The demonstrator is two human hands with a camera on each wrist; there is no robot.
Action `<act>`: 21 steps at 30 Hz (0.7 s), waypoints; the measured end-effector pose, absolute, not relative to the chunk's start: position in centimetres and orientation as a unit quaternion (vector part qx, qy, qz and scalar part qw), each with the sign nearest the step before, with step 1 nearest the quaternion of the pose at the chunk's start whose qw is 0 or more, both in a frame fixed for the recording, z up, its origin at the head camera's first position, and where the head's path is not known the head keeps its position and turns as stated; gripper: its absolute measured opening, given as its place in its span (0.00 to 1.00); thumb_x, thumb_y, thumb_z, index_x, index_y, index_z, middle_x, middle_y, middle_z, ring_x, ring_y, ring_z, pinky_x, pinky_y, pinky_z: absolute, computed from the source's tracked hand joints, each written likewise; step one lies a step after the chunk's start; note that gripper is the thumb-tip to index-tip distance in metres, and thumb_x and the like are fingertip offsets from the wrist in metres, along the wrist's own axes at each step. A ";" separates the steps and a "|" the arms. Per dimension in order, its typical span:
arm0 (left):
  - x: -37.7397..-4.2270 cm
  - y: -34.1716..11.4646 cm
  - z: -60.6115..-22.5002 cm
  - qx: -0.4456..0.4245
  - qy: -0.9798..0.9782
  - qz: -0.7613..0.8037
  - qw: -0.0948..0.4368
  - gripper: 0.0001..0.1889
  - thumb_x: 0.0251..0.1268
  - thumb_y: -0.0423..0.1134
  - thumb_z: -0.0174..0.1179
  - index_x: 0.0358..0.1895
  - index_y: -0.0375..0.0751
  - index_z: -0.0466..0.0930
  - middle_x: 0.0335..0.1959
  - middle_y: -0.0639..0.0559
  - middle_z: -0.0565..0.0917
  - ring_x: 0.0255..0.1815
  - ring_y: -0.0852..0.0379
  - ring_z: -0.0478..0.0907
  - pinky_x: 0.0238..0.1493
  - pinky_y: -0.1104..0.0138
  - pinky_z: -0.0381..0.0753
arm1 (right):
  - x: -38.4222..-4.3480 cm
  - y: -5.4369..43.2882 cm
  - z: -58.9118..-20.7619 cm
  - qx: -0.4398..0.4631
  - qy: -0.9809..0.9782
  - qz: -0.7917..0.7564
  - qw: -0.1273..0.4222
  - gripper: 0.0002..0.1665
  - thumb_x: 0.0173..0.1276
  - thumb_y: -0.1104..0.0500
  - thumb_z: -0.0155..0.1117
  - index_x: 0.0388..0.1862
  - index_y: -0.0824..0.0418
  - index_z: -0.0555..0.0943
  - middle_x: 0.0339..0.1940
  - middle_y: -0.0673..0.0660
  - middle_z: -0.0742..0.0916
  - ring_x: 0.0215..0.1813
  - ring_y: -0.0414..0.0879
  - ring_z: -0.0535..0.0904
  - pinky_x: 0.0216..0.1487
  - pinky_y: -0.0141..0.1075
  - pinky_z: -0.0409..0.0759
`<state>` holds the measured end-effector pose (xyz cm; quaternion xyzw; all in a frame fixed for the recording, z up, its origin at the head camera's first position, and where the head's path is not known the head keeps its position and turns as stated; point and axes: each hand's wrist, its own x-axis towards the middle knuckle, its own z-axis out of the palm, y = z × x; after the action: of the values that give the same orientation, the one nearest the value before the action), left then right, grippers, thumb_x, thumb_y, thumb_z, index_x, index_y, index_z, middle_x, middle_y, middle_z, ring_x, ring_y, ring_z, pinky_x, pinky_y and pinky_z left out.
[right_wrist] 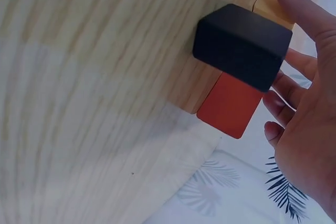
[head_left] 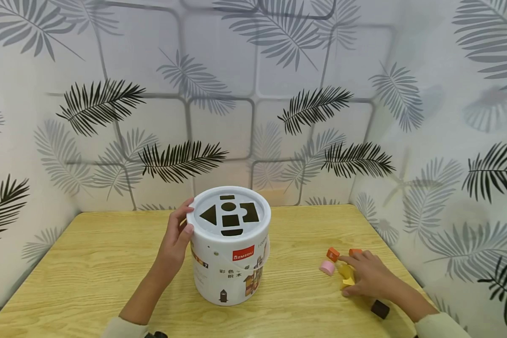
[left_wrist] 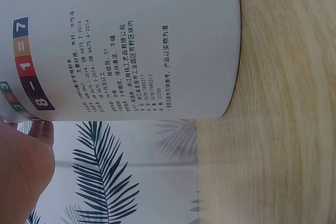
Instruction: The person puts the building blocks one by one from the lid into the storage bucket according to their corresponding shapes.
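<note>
A white bucket (head_left: 219,277) of toy blocks stands upright, its white lid (head_left: 198,223) cut with shaped holes. My left hand (head_left: 175,246) rests against the left side of the bucket, fingers at the lid's rim and thumb on the near side. On the right, my right hand (head_left: 372,274) reaches over yellow blocks (head_left: 346,277), thumb and forefinger spread around them. Close by lie an orange block (head_left: 332,254), a pink block (head_left: 327,268) and a second orange block (head_left: 355,251), partly behind the hand. A black block (head_left: 380,309) lies below the right wrist.
The wooden table (head_left: 295,286) carries all of this, with a leaf-patterned curtain (head_left: 219,126) behind it and at both sides. The bucket's white handle (head_left: 267,253) hangs down along its right side.
</note>
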<state>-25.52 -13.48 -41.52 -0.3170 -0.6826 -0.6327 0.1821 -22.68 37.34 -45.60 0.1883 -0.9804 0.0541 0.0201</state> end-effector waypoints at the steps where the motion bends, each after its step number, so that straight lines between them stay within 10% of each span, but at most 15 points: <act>1: -25.5 -13.5 -41.5 -0.317 -0.683 -0.633 0.183 0.19 0.80 0.30 0.38 0.69 0.31 0.55 0.81 0.43 0.53 0.72 0.65 0.65 0.64 0.77 0.73 | -22.6 37.5 -45.6 0.187 -0.980 0.065 0.020 0.56 0.44 0.28 0.77 0.68 0.56 0.76 0.52 0.53 0.83 0.48 0.47 0.70 0.45 0.45 0.70; 21: -25.4 -13.2 -41.4 -0.310 -0.674 -0.644 0.184 0.18 0.80 0.29 0.38 0.68 0.29 0.55 0.81 0.41 0.53 0.74 0.65 0.62 0.65 0.77 0.72 | -21.6 39.4 -46.0 0.098 -0.961 0.257 -0.038 0.43 0.52 0.44 0.81 0.65 0.58 0.78 0.56 0.65 0.76 0.54 0.58 0.70 0.42 0.40 0.68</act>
<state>-25.35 -13.20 -41.42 -0.3102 -0.6745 -0.6442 0.1840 -21.65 39.40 -46.04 0.0983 -0.9607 0.2568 -0.0384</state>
